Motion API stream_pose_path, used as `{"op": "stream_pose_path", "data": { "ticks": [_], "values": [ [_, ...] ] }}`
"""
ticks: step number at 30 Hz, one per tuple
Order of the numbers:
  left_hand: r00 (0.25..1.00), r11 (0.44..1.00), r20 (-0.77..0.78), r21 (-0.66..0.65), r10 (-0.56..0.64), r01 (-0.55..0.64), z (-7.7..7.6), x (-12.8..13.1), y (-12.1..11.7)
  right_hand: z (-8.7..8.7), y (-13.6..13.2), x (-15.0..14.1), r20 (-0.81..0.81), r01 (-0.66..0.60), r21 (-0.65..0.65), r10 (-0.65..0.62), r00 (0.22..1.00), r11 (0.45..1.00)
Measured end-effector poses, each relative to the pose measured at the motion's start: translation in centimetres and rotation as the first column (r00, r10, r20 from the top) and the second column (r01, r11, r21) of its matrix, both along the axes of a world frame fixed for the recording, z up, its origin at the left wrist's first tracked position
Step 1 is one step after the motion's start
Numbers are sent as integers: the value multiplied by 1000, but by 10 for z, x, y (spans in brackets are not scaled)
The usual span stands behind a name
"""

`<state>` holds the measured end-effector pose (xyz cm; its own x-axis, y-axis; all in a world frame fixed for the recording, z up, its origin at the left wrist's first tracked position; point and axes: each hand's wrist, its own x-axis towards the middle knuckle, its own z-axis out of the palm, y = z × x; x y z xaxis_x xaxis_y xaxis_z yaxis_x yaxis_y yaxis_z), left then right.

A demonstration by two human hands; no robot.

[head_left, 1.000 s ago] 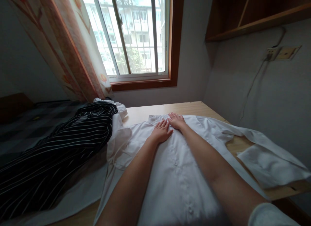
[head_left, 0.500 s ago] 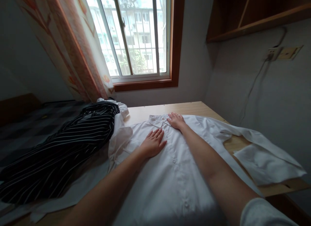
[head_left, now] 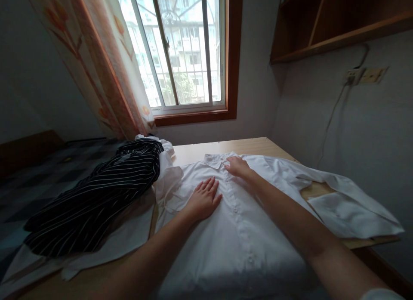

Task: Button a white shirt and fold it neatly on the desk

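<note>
A white button-up shirt point(head_left: 206, 248) lies front up across the wooden table point(head_left: 248, 146), its collar towards the window and its button strip running towards me. My left hand point(head_left: 204, 199) rests flat on the shirt's chest, left of the buttons, with fingers stretched out. By the collar, my right hand point(head_left: 238, 166) touches the cloth at the top of the button strip. Its fingers are slightly bent and apart, and I see nothing gripped in them. One sleeve point(head_left: 355, 211) is spread to the right, folded back on itself.
A black garment with white stripes point(head_left: 106, 179) is heaped at the left, with white cloth under it. Behind it is a dark checked bed cover point(head_left: 29, 171). A curtain point(head_left: 97, 67) hangs beside the window point(head_left: 187, 54). Wooden shelves point(head_left: 348, 33) and a plugged-in cord point(head_left: 332, 108) are on the right.
My right hand has gone from lying flat over the collar to a more bent shape at its right side. My left hand stays flat on the chest. The view has shifted slightly.
</note>
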<state>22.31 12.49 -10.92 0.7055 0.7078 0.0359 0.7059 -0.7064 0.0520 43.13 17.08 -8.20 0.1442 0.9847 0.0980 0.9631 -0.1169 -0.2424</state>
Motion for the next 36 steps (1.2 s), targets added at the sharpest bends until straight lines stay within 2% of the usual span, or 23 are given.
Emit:
{"op": "stream_pose_path", "data": {
  "ticks": [2,4,8,11,15,22,25,27,30,33,36],
  "values": [
    [1000,1000,2,-1,0,0,-1,7,4,4,-18,-7,-7,24,-129,-25,1000,991],
    [1000,1000,4,-5,6,-6,-1,14,8,-1,-35,-11,-20,44,-223,-49,999,974],
    [1000,1000,18,-11,14,-14,0,25,13,-23,-52,-9,-10,57,-219,-61,998,974],
    [999,1000,32,-12,17,-16,0,31,17,-34,-48,-2,-26,51,-197,-57,998,979],
    [999,1000,52,-16,14,-13,-1,30,27,-38,-36,4,-41,24,-184,-32,999,983],
    [983,994,148,30,-109,106,1,13,53,-42,-20,0,-33,34,-120,-38,999,992],
    [977,989,210,145,-22,-9,5,9,49,-42,-13,-3,-40,40,-111,-45,998,993],
    [973,964,222,238,65,-119,8,6,39,-42,-8,-4,-46,36,-107,-41,998,994],
    [962,916,142,300,232,-265,13,-2,22,-43,-2,-3,-46,19,-97,-23,999,995],
    [905,887,5,195,426,-418,22,-15,13,-43,3,-1,-47,2,-88,-6,999,996],
    [893,900,-113,54,436,-433,34,-25,10,-42,6,0,-51,-3,-89,-1,999,996]
  ]
}}
